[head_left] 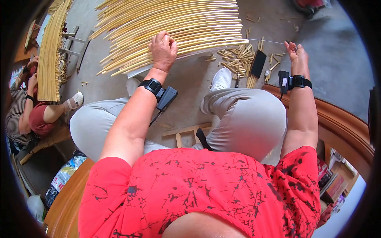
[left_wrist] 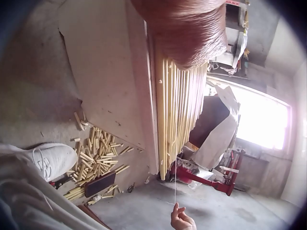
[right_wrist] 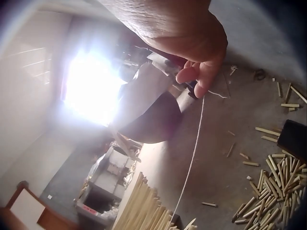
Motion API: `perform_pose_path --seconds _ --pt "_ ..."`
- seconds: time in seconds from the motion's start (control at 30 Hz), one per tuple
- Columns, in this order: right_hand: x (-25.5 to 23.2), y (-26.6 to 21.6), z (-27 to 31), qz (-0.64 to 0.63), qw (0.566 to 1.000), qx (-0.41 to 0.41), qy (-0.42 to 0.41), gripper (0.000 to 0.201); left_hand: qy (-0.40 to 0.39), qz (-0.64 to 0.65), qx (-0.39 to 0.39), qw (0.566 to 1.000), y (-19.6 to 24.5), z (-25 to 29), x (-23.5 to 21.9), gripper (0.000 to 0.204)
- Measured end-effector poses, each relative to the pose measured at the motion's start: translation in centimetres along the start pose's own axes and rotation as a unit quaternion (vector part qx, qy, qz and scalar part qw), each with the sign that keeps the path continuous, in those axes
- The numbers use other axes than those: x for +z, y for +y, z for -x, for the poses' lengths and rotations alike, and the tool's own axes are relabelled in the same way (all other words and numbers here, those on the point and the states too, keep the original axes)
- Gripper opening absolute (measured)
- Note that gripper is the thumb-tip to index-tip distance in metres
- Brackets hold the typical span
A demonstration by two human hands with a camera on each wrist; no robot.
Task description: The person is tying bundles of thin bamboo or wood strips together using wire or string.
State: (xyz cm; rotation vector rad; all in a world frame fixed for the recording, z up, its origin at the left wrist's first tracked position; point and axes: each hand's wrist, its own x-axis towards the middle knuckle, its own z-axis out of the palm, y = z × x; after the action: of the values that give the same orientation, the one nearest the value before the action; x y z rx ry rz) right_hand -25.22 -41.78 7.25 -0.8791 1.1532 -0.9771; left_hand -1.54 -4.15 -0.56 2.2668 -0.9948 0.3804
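— See the grip? The right hand (head_left: 297,55) pinches the thread (head_left: 262,40) between thumb and fingertips, drawn out sideways, taut.

— And the left hand (head_left: 162,49)?

— Fingers curled down on the bamboo strips (head_left: 174,27), pressing where the thread comes out of the bundle. I can't tell whether it nips the thread too.

— How to do it well?

— Keep the pull level and steady, I'd say, and the left pressing firmly so the strips don't shift. Offcuts (head_left: 238,57) lie on the floor (head_left: 186,79) between.
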Motion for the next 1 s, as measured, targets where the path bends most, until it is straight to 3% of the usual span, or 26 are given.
perform_pose_path --seconds 0.23,0.4,0.6,0.77,1.0 --pt "1.3 -1.9 1.5 -0.023 0.999 -0.004 -0.041 0.008 -0.007 0.085 -0.003 0.996 -0.6 -0.2 -0.7 0.013" --pt "2.5 -2.9 2.0 -0.02 0.998 -0.009 -0.051 0.008 0.009 0.097 0.072 0.993 -0.5 0.4 -1.2 0.019" --pt "4.0 -4.2 3.2 -0.023 0.999 -0.019 -0.044 0.007 0.002 0.077 0.046 0.996 -0.6 0.7 -0.5 0.013" --pt "4.1 -7.7 3.6 -0.029 0.984 -0.076 -0.159 0.007 0.005 0.066 0.049 0.997 -0.7 0.8 -0.4 0.01" --pt "6.9 -10.2 6.4 0.016 0.973 -0.088 -0.214 0.01 0.04 0.076 0.017 0.996 -0.3 0.4 -0.7 0.012"
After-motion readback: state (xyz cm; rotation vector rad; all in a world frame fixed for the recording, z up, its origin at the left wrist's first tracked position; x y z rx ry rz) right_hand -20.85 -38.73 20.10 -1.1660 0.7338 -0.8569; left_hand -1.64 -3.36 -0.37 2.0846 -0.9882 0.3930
